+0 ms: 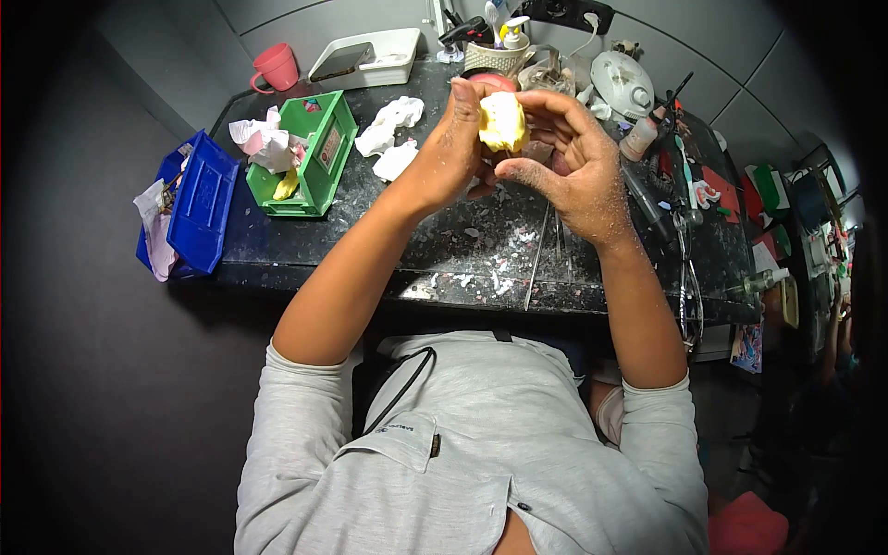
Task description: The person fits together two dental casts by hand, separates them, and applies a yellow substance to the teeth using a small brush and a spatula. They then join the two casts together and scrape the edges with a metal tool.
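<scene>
A lumpy yellow plaster piece (502, 122), with a brightly lit whitish face, is held up over the bench between my two hands. My left hand (453, 143) grips it from the left side, thumb pointing up along its edge. From the right, my right hand (587, 171) curls around it, index fingertip at its upper edge and thumb just below. White dust and crumbs cling to my right hand and wrist. The underside of the piece and several fingertips are hidden. Beneath my hands, white shavings (499, 268) and thin metal tools (538, 259) lie on the black bench (361, 250).
On the left stand a green bin (324, 185) and a blue bin (208, 203), both with scraps. Crumpled white tissues (393, 125) lie nearby. A pink mug (276, 67), a white tray (398, 60) and a basket (499, 57) line the back. A dark handpiece (647, 203) and a denture (706, 193) lie right.
</scene>
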`<state>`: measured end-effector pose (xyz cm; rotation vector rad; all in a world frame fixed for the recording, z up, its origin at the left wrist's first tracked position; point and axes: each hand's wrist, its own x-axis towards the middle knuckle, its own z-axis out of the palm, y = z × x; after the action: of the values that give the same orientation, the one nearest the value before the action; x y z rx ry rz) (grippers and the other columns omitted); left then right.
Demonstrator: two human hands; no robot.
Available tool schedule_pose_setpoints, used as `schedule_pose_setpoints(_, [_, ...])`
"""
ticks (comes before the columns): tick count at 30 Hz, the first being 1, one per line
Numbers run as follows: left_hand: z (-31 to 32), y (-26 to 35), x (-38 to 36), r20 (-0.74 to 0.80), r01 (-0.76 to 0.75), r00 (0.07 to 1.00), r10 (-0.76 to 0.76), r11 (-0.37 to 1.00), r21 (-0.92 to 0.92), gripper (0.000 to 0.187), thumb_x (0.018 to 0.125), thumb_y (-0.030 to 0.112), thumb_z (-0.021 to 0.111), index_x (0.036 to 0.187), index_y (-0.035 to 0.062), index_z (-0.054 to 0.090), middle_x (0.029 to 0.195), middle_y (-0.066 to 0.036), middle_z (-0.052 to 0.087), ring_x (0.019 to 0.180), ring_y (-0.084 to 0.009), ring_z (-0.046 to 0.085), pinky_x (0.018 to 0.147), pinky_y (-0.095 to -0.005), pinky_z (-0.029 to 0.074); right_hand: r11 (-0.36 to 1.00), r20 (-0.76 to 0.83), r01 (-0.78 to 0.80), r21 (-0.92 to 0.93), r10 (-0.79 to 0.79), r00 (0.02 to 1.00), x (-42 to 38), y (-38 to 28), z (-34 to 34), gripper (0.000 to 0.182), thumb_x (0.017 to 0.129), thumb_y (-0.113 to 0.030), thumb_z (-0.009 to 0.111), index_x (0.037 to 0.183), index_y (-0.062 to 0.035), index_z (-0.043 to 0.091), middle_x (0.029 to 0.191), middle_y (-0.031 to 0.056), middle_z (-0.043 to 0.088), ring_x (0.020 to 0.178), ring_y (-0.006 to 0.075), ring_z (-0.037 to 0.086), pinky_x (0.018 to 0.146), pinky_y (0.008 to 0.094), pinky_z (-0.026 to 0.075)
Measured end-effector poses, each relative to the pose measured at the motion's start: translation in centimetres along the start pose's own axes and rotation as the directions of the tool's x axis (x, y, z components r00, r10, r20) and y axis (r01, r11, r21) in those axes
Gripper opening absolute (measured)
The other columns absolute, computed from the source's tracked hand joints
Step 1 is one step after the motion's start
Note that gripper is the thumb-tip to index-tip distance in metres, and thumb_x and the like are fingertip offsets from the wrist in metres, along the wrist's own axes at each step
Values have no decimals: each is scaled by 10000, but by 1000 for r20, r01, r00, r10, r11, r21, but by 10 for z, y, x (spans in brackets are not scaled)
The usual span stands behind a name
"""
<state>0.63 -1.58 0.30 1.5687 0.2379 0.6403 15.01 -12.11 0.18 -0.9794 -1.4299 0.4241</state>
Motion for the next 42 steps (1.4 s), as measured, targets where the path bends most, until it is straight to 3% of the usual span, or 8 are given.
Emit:
schedule_pose_setpoints(5, [-10,-9,6,157,183,978,-137,925,-334,878,914,783,102,1339,83,418,1020,-135,628,546,-140,569,376,-245,419,981,12,43,-189,-41,999,0,-5,3,644,779,-141,849,1344,-28,561,1278,146,602,1210,232,596,987,368,553])
schedule_pose_setpoints(8, [-19,-22,9,390,410,904,-175,612,-676,889,926,756,50,1357,84,442,1147,-210,641,582,-220,636,417,-275,524,935,23,100,-340,-98,995,0,-14,6,627,792,-120,830,1350,-20,562,1315,161,576,1217,241,592,975,373,564])
schedule_pose_setpoints(12, [-10,-17,6,460,428,882,-106,592,-683,864,943,743,100,1422,90,401,1143,-250,627,677,-426,662,459,-347,536,904,-8,78,-420,-90,996,-2,-11,8,571,792,-119,810,1308,1,597,1275,159,606,1168,261,624,938,356,570])
schedule_pose_setpoints(16, [-10,-17,2,479,441,873,-89,562,-700,872,946,741,95,1425,77,396,1135,-271,621,696,-446,663,484,-382,541,723,74,259,-640,-278,958,4,-13,4,545,776,-212,823,1244,6,647,1197,171,648,1072,290,664,885,366,568])
schedule_pose_setpoints(25, [-1,-10,-4,608,491,782,137,467,-736,1117,808,874,6,1447,32,370,1204,-296,599,810,-537,663,576,-434,562,781,128,160,-603,-104,986,14,-63,4,565,753,-192,867,1253,-26,662,1147,125,654,981,203,694,846,311,594])
schedule_pose_setpoints(34, [3,1,-14,579,447,796,176,474,-759,1103,804,880,-6,1439,62,377,1093,-318,636,847,-542,659,603,-443,544,979,185,47,-198,-10,983,32,-112,10,546,730,-246,885,1188,-16,697,1064,102,682,914,167,695,777,282,591])
schedule_pose_setpoints(40, [3,9,-16,565,460,817,118,458,-761,1151,781,893,-29,1471,46,335,1020,-348,638,848,-552,654,618,-422,536,798,219,173,-578,-53,974,33,-102,8,557,716,-288,890,1171,-24,705,1016,81,684,880,144,679,745,260,570])
schedule_pose_setpoints(42, [3,4,-14,619,479,758,203,470,-741,1178,767,903,-33,1482,32,309,1023,-346,639,857,-558,653,612,-420,531,784,221,137,-606,1,975,35,-117,5,644,764,-540,807,1072,16,707,857,121,633,756,223,615,677,348,503])
